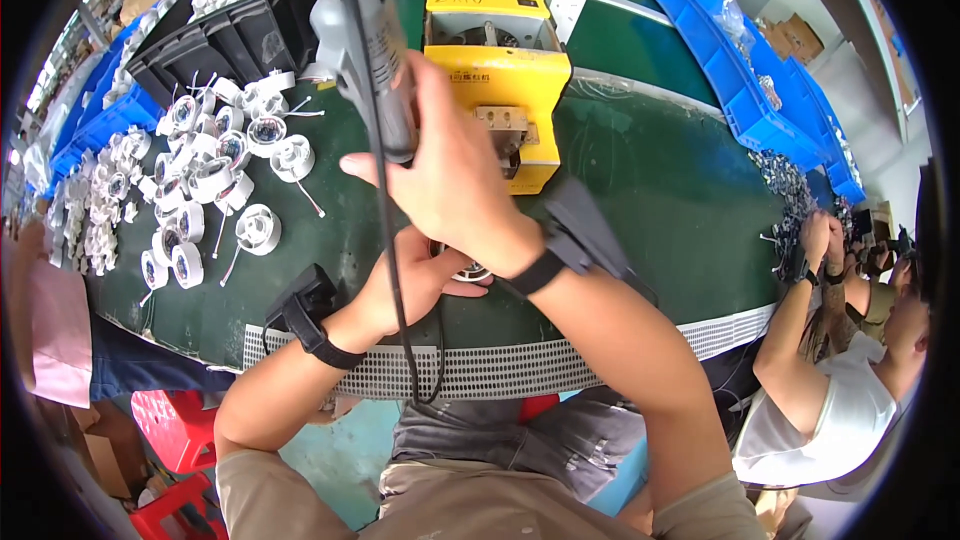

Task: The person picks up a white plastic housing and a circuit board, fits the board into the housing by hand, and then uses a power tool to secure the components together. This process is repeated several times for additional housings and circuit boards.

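Right hand (455,190) wrapped tight around a grey electric screwdriver (365,45), held upright over the near edge of the green tabletop (660,190), black cord (395,280) trailing down toward the lap. Left hand (415,280) cupped around a small round white fitting (468,270), mostly hidden under the right wrist. Looks like the fastening step: driver poised above the part, tip out of sight. Next move probably needs the bit lined up square on the fitting while the left hand keeps it from turning.

Yellow box-shaped machine (505,75) at mid-table, small label strip on its front. Pile of white round fittings (200,180) toward the left edge. Blue bins (740,80) along the far right edge. Co-worker's hands (820,245) at the right edge.
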Tool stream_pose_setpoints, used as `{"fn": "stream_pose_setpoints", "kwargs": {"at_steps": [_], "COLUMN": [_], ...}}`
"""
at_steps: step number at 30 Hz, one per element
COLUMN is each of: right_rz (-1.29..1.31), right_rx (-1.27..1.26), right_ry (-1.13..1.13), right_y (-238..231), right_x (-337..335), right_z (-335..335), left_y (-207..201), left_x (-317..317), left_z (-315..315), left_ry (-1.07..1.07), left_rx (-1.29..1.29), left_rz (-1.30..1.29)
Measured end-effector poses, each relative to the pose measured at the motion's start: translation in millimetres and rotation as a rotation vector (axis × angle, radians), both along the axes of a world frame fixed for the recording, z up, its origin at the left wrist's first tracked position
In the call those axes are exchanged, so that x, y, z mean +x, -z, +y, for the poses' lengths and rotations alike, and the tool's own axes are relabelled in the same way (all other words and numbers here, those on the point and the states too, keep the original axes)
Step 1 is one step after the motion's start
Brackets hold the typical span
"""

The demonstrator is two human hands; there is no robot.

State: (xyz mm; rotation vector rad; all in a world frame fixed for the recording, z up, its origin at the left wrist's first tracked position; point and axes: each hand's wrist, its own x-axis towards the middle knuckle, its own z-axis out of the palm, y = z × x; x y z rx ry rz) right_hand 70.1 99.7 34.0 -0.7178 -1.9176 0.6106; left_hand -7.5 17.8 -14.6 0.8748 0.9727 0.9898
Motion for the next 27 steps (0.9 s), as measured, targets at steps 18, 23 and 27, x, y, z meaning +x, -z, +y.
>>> {"fn": "stream_pose_setpoints", "kwargs": {"at_steps": [18, 23, 27], "right_rz": [0.626, 0.609, 0.601], "right_rx": [-0.063, -0.075, -0.075], "right_ry": [0.024, -0.004, 0.002], "right_y": [-35, -31, -32], "right_x": [33, 33, 32], "right_z": [23, 24, 22], "left_y": [1, 2, 1], "left_x": [4, 6, 5], "left_z": [-2, -1, -3], "left_ry": [-0.051, -0.052, -0.068], "left_rx": [-0.013, -0.012, -0.012], "left_rz": [-0.017, -0.014, -0.005]}}
